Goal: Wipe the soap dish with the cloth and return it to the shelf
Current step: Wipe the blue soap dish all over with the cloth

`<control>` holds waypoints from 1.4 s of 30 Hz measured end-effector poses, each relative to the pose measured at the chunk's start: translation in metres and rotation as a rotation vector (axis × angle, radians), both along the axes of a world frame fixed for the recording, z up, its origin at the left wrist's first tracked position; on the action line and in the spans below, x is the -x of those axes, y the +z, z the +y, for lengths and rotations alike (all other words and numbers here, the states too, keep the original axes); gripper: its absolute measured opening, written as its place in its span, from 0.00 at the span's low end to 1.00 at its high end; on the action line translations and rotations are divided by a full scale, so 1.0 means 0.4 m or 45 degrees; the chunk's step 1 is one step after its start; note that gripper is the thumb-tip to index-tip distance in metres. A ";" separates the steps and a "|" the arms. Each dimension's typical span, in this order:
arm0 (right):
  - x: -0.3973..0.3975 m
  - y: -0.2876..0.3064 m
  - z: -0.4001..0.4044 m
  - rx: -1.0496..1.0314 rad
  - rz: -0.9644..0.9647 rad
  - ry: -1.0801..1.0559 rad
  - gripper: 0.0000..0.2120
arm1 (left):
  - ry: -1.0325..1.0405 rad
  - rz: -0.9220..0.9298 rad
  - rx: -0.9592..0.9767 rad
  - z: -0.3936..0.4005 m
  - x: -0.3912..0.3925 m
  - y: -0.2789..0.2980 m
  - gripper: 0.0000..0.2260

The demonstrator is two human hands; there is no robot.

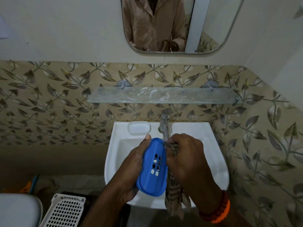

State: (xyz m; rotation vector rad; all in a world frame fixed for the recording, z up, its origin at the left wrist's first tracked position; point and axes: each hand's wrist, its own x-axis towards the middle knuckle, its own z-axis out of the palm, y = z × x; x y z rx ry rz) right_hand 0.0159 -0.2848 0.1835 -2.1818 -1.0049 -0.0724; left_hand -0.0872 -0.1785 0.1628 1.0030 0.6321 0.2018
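Observation:
Over the white basin [218, 169] my left hand [131, 164] grips a blue oval soap dish [150, 176] with several drain slots, tilted on its side. My right hand [185, 159] holds a striped brown cloth [173, 200] bunched against the dish's right rim; the cloth's loose end hangs down past the basin's front edge. Above the tap, a glass shelf [164, 95] on the wall stands bare, smeared with white marks.
A chrome tap [164, 125] rises behind my hands. A bar of white soap [139, 127] lies on the basin's back ledge. A white slotted basket [64, 210] and a toilet lid [18, 210] sit low at the left. A mirror [172, 25] hangs above.

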 end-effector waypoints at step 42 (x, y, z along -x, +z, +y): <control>0.038 0.034 0.013 -0.021 -0.039 -0.012 0.03 | 0.041 -0.009 0.015 -0.016 0.004 -0.004 0.20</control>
